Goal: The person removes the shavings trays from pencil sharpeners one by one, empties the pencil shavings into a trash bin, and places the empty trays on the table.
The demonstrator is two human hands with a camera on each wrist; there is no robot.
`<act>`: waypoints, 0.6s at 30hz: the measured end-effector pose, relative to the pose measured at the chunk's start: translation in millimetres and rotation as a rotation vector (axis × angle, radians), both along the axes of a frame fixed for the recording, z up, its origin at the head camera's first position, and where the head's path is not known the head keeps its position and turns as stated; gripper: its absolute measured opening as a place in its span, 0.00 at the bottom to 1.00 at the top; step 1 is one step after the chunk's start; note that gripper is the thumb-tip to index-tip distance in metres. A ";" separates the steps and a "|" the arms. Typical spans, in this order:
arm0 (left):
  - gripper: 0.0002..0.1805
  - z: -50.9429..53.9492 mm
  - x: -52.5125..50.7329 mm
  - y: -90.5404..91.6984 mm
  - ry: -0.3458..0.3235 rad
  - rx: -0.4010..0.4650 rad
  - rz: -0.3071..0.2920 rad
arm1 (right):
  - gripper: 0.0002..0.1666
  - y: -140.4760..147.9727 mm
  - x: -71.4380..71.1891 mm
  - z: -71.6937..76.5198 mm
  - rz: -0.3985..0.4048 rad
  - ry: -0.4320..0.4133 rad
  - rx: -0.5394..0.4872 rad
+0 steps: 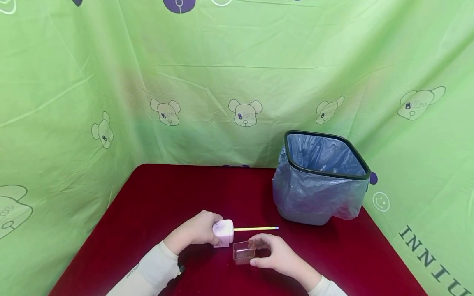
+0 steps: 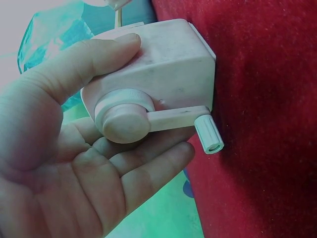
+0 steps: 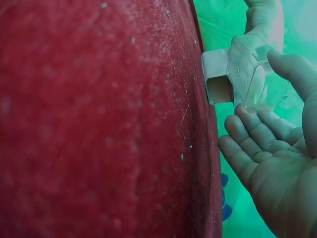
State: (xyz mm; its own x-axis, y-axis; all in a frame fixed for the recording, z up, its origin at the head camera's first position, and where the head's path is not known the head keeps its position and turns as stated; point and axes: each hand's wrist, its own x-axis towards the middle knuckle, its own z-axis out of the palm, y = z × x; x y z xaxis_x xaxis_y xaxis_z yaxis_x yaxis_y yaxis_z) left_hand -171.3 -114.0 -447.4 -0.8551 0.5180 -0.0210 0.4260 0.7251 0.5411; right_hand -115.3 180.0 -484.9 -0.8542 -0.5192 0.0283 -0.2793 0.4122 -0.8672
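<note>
My left hand (image 1: 200,228) grips a pale pink crank pencil sharpener (image 1: 224,230), the thumb lying over its body in the left wrist view. The crank handle (image 2: 176,118) faces the palm. A yellow pencil (image 1: 255,228) extends right from the sharpener. My right hand (image 1: 275,251) pinches a small clear plastic box (image 1: 241,255) between thumb and fingers, just to the right of and nearer than the sharpener. In the right wrist view, the sharpener (image 3: 216,58) shows a hollow opening beside the box. Whether the sharpener touches the table is hard to tell.
A bin (image 1: 314,201) lined with a bluish plastic bag stands at the right rear of the dark red table (image 1: 185,189). Green cloth (image 1: 207,53) printed with bear heads hangs behind and at both sides. Tiny specks dot the red surface in the right wrist view.
</note>
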 end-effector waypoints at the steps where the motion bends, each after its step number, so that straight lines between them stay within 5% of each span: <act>1: 0.32 -0.2 -0.1 0.1 0.000 -0.001 0.000 | 0.30 0.2 0.0 -0.3 -0.002 0.001 0.002; 18: 0.30 -3.0 -2.5 -0.1 0.002 0.001 -0.011 | 0.29 -2.5 -1.9 -3.0 -0.001 0.055 0.083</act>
State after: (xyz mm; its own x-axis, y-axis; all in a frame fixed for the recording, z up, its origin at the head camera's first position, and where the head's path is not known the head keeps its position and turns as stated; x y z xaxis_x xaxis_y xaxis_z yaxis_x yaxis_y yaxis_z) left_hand -173.8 -114.1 -450.3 -0.8496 0.5271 -0.0183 0.4349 0.7198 0.5411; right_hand -117.2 177.5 -487.9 -0.8531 -0.5208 0.0322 -0.3251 0.4821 -0.8136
